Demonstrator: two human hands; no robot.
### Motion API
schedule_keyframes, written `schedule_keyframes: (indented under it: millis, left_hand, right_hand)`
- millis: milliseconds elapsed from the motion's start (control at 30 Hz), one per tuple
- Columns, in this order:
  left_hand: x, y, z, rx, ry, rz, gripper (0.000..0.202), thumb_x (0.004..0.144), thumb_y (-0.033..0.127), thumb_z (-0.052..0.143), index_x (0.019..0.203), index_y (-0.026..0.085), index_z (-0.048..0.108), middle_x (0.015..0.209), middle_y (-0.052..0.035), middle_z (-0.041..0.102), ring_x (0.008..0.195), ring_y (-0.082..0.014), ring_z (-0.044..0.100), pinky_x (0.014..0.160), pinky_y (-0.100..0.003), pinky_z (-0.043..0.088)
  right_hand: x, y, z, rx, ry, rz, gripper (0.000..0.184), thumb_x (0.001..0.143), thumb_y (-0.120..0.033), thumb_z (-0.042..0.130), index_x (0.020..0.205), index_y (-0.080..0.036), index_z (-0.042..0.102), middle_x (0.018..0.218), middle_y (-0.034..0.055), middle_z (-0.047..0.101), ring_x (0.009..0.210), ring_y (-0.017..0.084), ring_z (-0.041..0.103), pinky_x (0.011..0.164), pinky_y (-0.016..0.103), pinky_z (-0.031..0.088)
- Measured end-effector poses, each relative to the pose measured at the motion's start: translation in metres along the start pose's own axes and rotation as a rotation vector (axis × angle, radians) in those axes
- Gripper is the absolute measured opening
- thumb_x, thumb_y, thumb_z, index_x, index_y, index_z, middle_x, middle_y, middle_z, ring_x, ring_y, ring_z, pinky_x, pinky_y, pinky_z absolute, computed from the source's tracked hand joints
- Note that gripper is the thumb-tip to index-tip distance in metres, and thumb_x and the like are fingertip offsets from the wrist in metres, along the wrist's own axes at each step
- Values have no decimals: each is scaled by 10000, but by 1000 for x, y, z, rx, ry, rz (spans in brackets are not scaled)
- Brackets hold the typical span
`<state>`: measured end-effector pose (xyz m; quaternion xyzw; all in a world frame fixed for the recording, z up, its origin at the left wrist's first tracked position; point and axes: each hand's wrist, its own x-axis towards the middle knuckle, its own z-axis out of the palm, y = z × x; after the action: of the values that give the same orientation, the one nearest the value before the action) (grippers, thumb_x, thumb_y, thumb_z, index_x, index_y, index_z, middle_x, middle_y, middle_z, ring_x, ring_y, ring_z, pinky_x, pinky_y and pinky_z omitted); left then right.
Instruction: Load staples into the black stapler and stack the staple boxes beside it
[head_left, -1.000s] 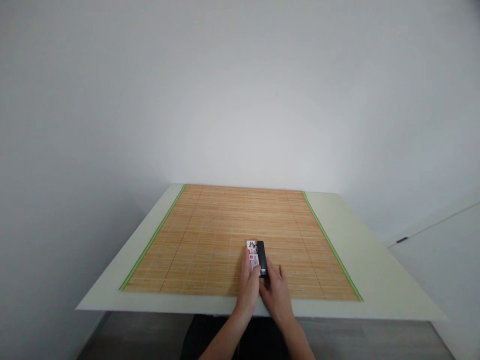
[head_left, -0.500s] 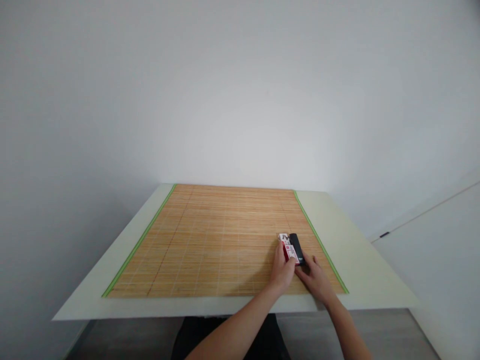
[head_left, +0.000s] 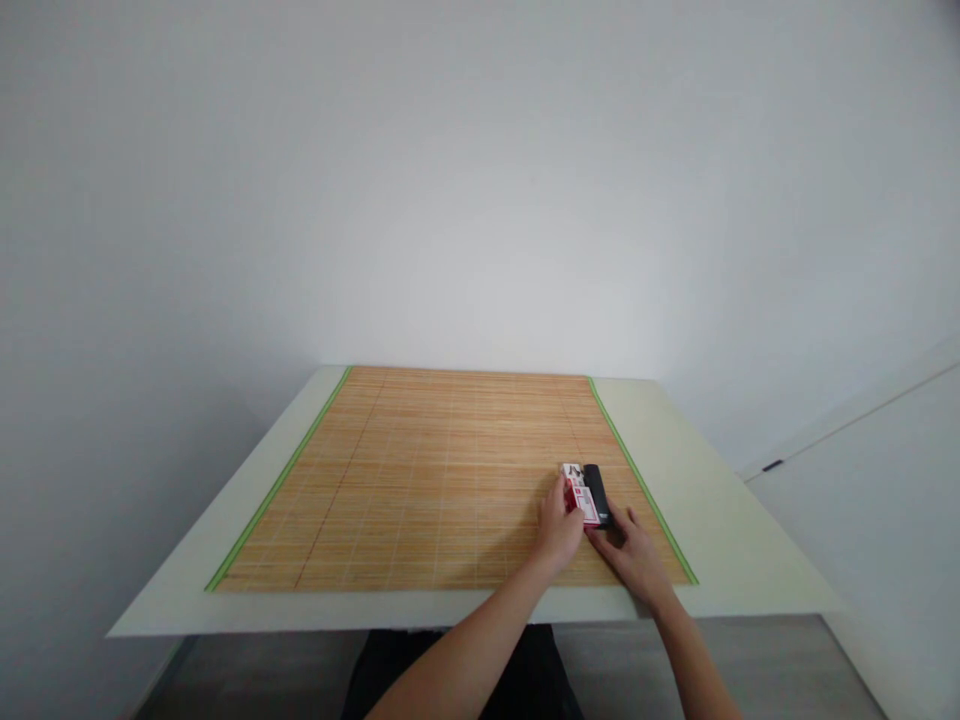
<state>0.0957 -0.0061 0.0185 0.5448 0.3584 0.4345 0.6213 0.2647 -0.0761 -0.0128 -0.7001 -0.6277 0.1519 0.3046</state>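
Observation:
A small red and white box lies near the right side of the bamboo mat. My left hand has its fingers and thumb along the left side and near corner of this box. A small white piece with dark print shows at the box's far end; whether it is a separate box I cannot tell. Close against the right side lies a long black stapler-like object. My right hand rests on the mat, index finger at the black object's near right side, thumb by its near end.
The mat, edged with green bands, covers much of a white table. White walls stand behind and at the sides. My legs are under the table's front edge.
The red and white box has shifted slightly right, closer against the black object. My left hand has drawn slightly left, its thumb back toward the box's edge. My right hand has barely moved.

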Motion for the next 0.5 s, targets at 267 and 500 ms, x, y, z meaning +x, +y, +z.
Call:
schedule_keyframes:
  millis: [267, 500]
  left_hand:
    - [6, -27, 6, -186, 94, -114, 804, 673, -63, 531, 1427, 216, 543, 1251, -93, 709, 1092, -201, 698, 970, -335, 566]
    - [11, -41, 6, -144, 72, -140, 829, 671, -54, 566, 1450, 227, 513, 1256, -94, 708, 1085, -203, 697, 963, -331, 565]
  right_hand:
    - [2, 3, 2, -13, 5, 8, 669, 879, -507, 613, 1485, -236, 533, 1428, 80, 644, 1369, 308, 553, 1282, 562, 193]
    - [1, 11, 5, -26, 20, -6, 684, 875, -462, 604, 1515, -246, 494, 1449, 57, 630, 1390, 290, 537, 1285, 547, 207]
